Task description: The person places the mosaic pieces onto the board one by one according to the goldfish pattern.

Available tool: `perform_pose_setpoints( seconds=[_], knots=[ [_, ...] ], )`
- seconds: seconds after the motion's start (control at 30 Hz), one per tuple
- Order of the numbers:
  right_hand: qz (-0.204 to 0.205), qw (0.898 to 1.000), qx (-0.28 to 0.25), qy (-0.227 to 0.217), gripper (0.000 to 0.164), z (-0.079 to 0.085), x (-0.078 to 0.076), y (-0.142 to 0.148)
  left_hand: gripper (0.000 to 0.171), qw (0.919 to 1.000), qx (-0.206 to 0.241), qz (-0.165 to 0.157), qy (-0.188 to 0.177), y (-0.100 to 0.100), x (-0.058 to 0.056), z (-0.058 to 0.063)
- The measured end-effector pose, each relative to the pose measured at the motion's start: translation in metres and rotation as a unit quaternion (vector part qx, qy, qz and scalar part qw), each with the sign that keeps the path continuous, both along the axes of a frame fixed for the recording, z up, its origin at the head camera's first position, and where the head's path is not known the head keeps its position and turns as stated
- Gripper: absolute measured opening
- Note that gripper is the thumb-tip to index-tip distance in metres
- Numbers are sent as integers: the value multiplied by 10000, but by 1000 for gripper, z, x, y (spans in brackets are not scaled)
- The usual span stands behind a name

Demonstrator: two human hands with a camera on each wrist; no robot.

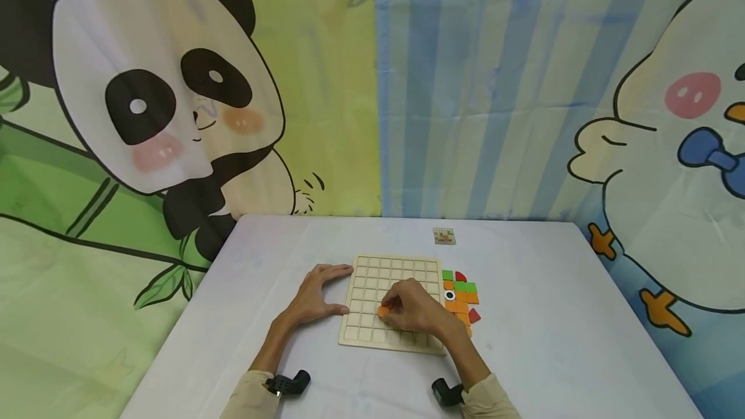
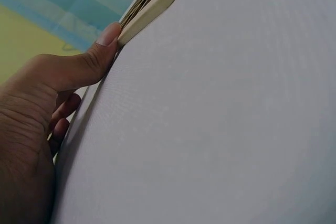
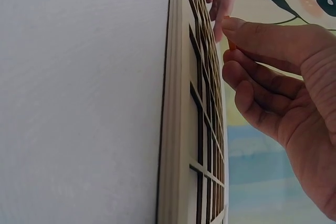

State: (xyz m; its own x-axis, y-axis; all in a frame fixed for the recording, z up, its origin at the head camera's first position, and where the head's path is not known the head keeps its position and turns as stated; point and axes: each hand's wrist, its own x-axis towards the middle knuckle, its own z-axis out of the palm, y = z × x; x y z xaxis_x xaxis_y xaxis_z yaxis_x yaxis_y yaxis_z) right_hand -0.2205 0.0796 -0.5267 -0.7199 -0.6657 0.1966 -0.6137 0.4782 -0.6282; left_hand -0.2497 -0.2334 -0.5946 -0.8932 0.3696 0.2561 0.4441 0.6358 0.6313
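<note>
A pale wooden board [image 1: 372,277] with a grid of square recesses lies on the white table. My left hand [image 1: 311,296] rests at its left edge, thumb and index finger spread apart; in the left wrist view the thumb [image 2: 100,53] touches the board's corner. Over the middle of the grid, my right hand [image 1: 416,308] pinches a small orange piece [image 1: 382,311] between thumb and fingers. The right wrist view shows that orange piece [image 3: 231,43] on edge, mostly covered by the fingertips, close over the grid.
Right of the board lies a cluster of loose pieces: green rectangles [image 1: 465,287], orange blocks [image 1: 456,306], a red quarter-round [image 1: 460,277], a red piece [image 1: 475,315] and an eye piece [image 1: 449,295]. A small patterned card [image 1: 444,236] lies near the table's far edge.
</note>
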Motion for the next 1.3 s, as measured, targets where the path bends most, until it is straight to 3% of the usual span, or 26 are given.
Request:
perform_pose_setpoints(
  seconds=[0.57,0.87,1.3],
  knots=[
    [17,9999,15,-112,16,-3,-7,-28,92,9998,-57,8,216,0,0,-3],
    [-11,9998,53,-191,18,-3,-11,-43,93,10000,30,-12,30,-1,-1,-1],
    [-64,9995,-77,-291,14,-6,-13,-60,92,9999,75,-71,41,0,2,4]
  ],
)
